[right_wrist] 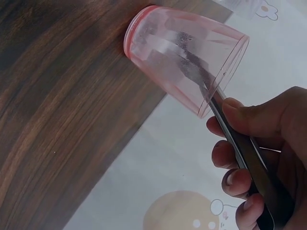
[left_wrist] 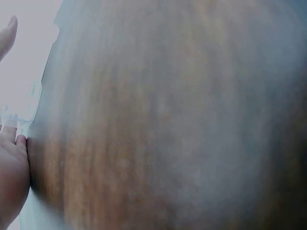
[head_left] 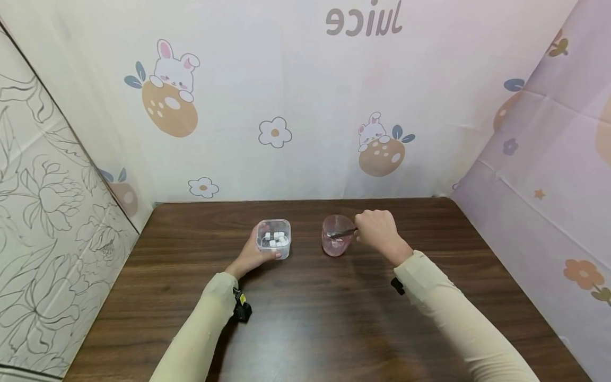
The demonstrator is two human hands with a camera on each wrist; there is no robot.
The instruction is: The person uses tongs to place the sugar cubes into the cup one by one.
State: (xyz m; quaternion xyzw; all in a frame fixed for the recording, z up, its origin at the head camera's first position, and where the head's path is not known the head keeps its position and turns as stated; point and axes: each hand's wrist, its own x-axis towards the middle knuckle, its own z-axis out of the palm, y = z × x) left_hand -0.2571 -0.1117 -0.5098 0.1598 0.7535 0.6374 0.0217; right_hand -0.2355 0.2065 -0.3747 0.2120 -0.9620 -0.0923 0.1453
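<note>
My left hand (head_left: 255, 253) holds a clear square plastic container (head_left: 273, 254) from its left side and front, with several small white cubes (head_left: 281, 240) lying inside. Only part of this hand shows in the left wrist view. To the right stands a see-through pink cup (head_left: 328, 248), upright on the table. With curled fingers and thumb, my right hand (right_wrist: 268, 129) grips a pair of dark tongs (right_wrist: 254, 165). Their tips reach down inside the cup (right_wrist: 165, 72). A pale patch shows near the tips; I cannot tell whether it is a cube or a reflection.
Both things stand toward the back of a dark wood-grain table (head_left: 305, 307). A printed cloth (head_left: 229, 95) with rabbits and flowers hangs behind it. Another patterned cloth (head_left: 549, 196) rises along the right side, and a line-drawn floral panel (head_left: 52, 228) on the left.
</note>
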